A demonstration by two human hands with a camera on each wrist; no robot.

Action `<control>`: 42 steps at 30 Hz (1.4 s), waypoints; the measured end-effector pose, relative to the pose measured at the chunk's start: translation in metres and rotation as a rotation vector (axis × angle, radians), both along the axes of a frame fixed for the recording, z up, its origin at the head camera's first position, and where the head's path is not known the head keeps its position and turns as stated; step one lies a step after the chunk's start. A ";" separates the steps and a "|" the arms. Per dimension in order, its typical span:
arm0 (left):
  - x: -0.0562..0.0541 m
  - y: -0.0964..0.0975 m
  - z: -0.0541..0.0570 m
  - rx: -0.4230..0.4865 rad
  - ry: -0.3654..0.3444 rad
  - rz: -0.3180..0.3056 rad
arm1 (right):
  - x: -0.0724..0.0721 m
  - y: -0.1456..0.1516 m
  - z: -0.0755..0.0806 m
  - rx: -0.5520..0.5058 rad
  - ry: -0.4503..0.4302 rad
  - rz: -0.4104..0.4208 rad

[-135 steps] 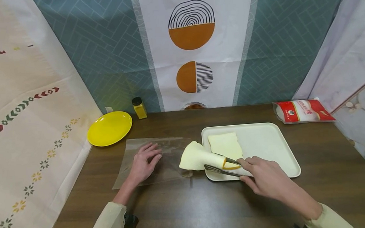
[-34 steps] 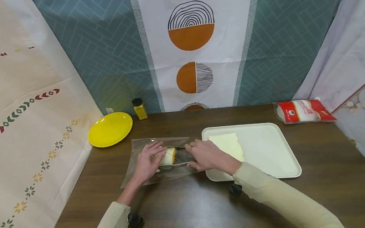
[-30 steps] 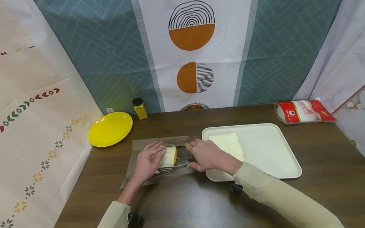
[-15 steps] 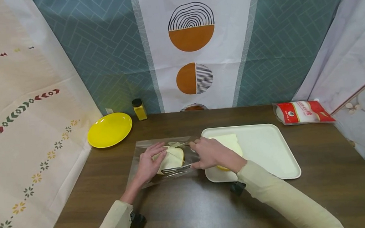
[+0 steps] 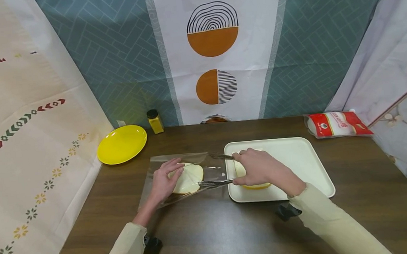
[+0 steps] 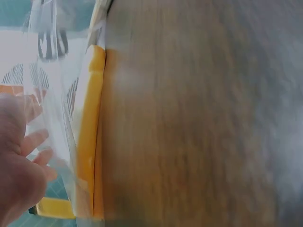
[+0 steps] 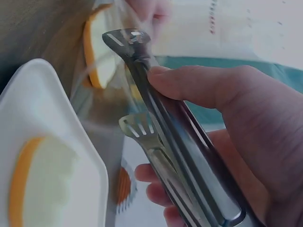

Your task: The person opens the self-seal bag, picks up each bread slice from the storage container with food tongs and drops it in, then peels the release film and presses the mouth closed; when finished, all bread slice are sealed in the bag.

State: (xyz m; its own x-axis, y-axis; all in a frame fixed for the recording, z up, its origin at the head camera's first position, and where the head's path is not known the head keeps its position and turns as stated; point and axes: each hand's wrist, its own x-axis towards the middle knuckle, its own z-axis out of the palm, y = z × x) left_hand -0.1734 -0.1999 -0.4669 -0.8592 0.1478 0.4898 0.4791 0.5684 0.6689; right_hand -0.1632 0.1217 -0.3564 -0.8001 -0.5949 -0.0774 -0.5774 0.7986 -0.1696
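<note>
A white bread slice (image 5: 190, 180) with an orange-yellow crust lies spread flat inside a clear plastic bag (image 5: 158, 160). My left hand (image 5: 164, 181) rests at the bag with fingers extended over the slice's left part; film stands up beside those fingers in the left wrist view. With my right hand (image 5: 262, 169) I grip metal tongs (image 7: 177, 146), thumb on one arm and fingers on the other. The slotted tips are spread with nothing between them. One tip (image 5: 205, 184) is at the slice's right edge, at the bag's mouth. More bread (image 7: 47, 184) sits on the white tray (image 5: 300, 167), partly behind my right hand.
A yellow plate (image 5: 122, 144) stands at the back left, with a black-capped yellow bottle (image 5: 155, 122) beside it. At the back right lies a red and white packet (image 5: 339, 124). Curtains rise behind the dark wooden table (image 5: 197, 235).
The tongs carried the folded slice from the tray into the bag and released it, and it unfolded. My right hand has since drawn the tongs back rightward. My left hand has stayed at the bag.
</note>
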 end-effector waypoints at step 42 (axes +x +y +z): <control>0.006 -0.019 -0.002 -0.017 0.020 0.047 | 0.119 0.026 -0.072 -0.230 0.339 -0.732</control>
State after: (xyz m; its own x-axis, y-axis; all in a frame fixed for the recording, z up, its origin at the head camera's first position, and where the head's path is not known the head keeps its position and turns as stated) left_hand -0.1677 -0.2193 -0.4685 -0.8555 0.1160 0.5046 0.4647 0.6017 0.6496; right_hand -0.0438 0.1477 -0.4284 -0.9483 0.1126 0.2966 0.0248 0.9584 -0.2845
